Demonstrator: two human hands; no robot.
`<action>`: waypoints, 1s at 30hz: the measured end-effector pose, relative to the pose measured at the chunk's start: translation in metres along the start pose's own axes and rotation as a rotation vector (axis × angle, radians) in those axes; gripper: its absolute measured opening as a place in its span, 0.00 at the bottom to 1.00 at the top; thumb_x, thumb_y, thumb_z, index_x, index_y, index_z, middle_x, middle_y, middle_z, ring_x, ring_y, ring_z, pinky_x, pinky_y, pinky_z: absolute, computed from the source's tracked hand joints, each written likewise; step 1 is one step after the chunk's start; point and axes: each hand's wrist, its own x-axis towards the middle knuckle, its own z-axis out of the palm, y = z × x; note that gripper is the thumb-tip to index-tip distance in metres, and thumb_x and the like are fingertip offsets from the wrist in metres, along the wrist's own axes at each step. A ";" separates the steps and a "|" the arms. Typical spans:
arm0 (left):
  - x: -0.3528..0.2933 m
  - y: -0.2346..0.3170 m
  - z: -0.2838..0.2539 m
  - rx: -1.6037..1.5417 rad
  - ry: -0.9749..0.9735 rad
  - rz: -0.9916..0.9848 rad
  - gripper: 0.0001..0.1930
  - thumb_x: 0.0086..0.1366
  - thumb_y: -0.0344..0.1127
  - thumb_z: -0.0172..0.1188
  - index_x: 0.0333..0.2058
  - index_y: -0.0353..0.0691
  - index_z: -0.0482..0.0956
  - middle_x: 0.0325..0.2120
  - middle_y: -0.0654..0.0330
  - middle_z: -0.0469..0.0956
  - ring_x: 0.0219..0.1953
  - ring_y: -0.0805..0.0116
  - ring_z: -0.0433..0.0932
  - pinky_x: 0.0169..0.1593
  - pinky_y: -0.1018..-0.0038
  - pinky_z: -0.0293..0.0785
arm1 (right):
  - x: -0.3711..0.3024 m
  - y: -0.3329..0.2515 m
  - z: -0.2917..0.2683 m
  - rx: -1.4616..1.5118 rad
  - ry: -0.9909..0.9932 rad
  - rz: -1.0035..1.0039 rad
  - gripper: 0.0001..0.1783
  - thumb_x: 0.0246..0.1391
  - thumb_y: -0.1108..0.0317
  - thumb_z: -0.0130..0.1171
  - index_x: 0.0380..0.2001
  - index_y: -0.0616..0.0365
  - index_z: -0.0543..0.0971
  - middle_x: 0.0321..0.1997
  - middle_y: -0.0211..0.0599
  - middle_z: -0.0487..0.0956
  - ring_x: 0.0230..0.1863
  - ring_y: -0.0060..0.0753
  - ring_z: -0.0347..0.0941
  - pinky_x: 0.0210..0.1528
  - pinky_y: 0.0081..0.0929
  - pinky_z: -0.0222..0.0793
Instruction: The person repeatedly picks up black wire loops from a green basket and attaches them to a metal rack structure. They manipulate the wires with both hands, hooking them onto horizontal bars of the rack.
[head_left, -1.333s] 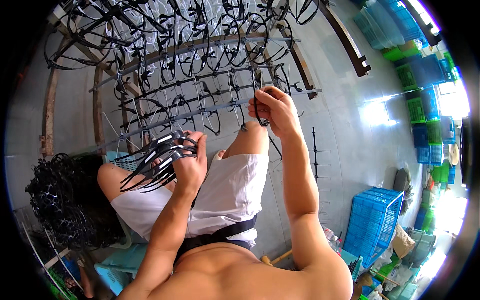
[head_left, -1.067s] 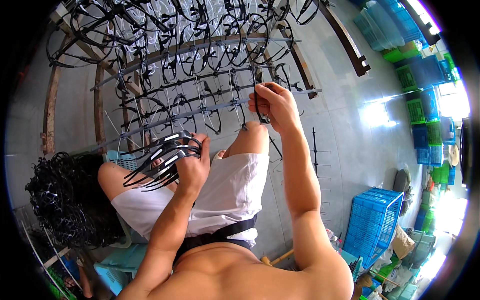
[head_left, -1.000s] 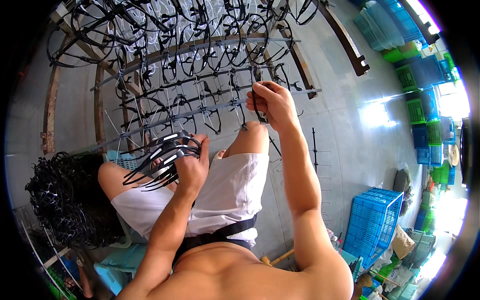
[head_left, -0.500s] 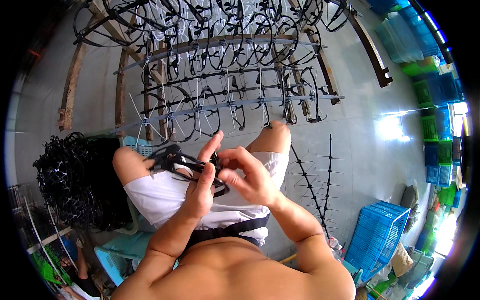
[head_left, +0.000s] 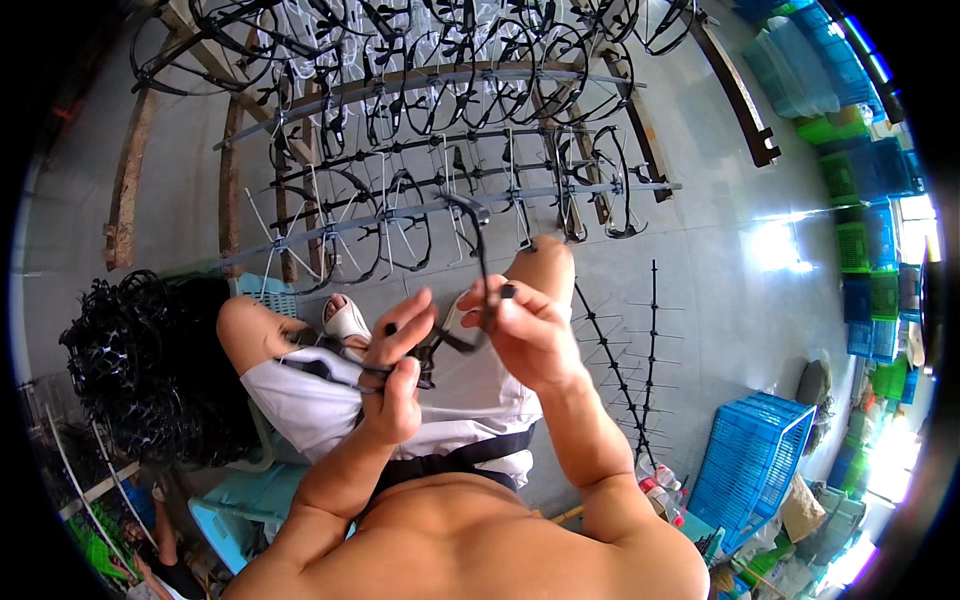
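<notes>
Above my lap, my right hand (head_left: 535, 335) is closed on a thin black curved frame (head_left: 485, 245), whose upper end rises toward the rack. Its exact kind I cannot make out. My left hand (head_left: 395, 385) is closed around a bunch of similar black pieces (head_left: 425, 368), partly hidden by the fingers and blurred. Some of that bunch sticks out to the left over my thigh. Small dark covers sit on a fingertip of each hand. In front of my knees stands a rack bar (head_left: 440, 205) with wire hooks, several black frames hanging from it.
Further rack bars with black frames (head_left: 470, 85) fill the far side. On the left is a large heap of black frames (head_left: 150, 370). To the right are hooked black rods (head_left: 650, 350), a blue crate (head_left: 755, 465) and stacked bins (head_left: 870, 280) along the wall.
My right hand has drawn away from my left, to the right, lifting one black frame that now points up. The bunch in my left hand has dropped lower.
</notes>
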 end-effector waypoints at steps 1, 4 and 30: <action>-0.003 -0.003 0.000 0.001 0.039 0.058 0.19 0.63 0.28 0.40 0.51 0.33 0.69 0.50 0.42 0.66 0.48 0.55 0.73 0.49 0.64 0.71 | -0.004 -0.014 0.005 0.013 0.052 0.004 0.08 0.56 0.67 0.55 0.34 0.62 0.73 0.41 0.37 0.71 0.41 0.36 0.71 0.44 0.37 0.66; -0.001 0.006 -0.004 0.332 -0.018 0.072 0.17 0.61 0.24 0.46 0.49 0.36 0.71 0.32 0.54 0.67 0.24 0.70 0.70 0.31 0.76 0.68 | -0.008 -0.062 -0.004 0.143 -0.124 -0.274 0.18 0.62 0.53 0.46 0.37 0.59 0.67 0.30 0.40 0.73 0.14 0.27 0.68 0.12 0.22 0.69; 0.049 -0.068 0.020 0.832 0.134 0.064 0.07 0.54 0.24 0.64 0.32 0.36 0.77 0.31 0.58 0.71 0.21 0.72 0.68 0.25 0.77 0.66 | 0.104 -0.039 -0.019 -0.416 0.319 -0.146 0.09 0.58 0.67 0.53 0.34 0.61 0.68 0.26 0.40 0.77 0.21 0.24 0.71 0.23 0.20 0.67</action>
